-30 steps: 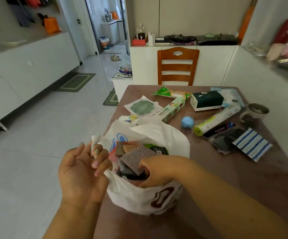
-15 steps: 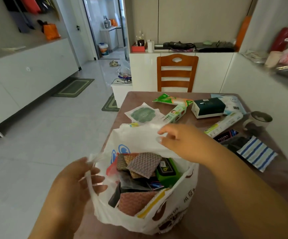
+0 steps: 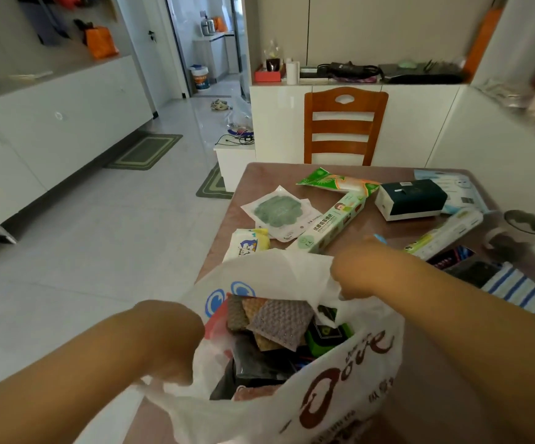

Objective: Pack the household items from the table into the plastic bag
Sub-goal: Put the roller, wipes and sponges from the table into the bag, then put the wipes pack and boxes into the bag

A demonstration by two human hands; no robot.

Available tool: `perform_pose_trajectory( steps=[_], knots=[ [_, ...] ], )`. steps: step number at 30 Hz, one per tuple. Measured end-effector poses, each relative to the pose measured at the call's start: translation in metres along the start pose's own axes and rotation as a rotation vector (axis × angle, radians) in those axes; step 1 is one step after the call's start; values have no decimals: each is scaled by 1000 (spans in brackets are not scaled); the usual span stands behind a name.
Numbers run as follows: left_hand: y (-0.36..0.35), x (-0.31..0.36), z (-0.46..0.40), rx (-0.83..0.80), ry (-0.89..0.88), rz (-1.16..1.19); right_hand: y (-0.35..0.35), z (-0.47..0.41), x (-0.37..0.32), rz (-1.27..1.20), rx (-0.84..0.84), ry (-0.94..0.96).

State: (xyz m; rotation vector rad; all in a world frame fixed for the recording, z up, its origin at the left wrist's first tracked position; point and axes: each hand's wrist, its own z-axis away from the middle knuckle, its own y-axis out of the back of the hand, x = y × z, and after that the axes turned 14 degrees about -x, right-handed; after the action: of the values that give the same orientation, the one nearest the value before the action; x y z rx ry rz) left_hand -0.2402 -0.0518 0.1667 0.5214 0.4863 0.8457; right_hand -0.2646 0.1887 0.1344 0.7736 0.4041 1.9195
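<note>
The plastic bag [image 3: 340, 395] is white, printed with brown lettering on its near side and two blue round marks on its far rim. Inside it lie a grey dotted cloth [image 3: 283, 323], an orange waffle-patterned one just behind that, and a green-and-black pack [image 3: 327, 336] to the right. Beyond the bag the desk [image 3: 381, 229] is brownish pink. Right of the bag lies a blue-and-white striped cloth [image 3: 520, 293]; behind the bag sits a dark green box with a white base [image 3: 410, 200].

Wooden chair [image 3: 344, 126] (slatted), white cabinets [image 3: 420, 123]
</note>
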Motion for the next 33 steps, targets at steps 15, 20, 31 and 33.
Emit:
perform_pose_trajectory(
  steps=[15,20,31,33],
  knots=[
    [50,-54,-230,101,82,878,44,-187,50,-153,253,83],
    [32,-50,-260,134,59,1335,19,-217,38,112,281,62],
    [54,-67,-183,164,-258,1951,71,-78,54,-689,859,219],
    [70,-79,-138,315,-373,1981,75,-30,59,-911,992,247]
  ],
)
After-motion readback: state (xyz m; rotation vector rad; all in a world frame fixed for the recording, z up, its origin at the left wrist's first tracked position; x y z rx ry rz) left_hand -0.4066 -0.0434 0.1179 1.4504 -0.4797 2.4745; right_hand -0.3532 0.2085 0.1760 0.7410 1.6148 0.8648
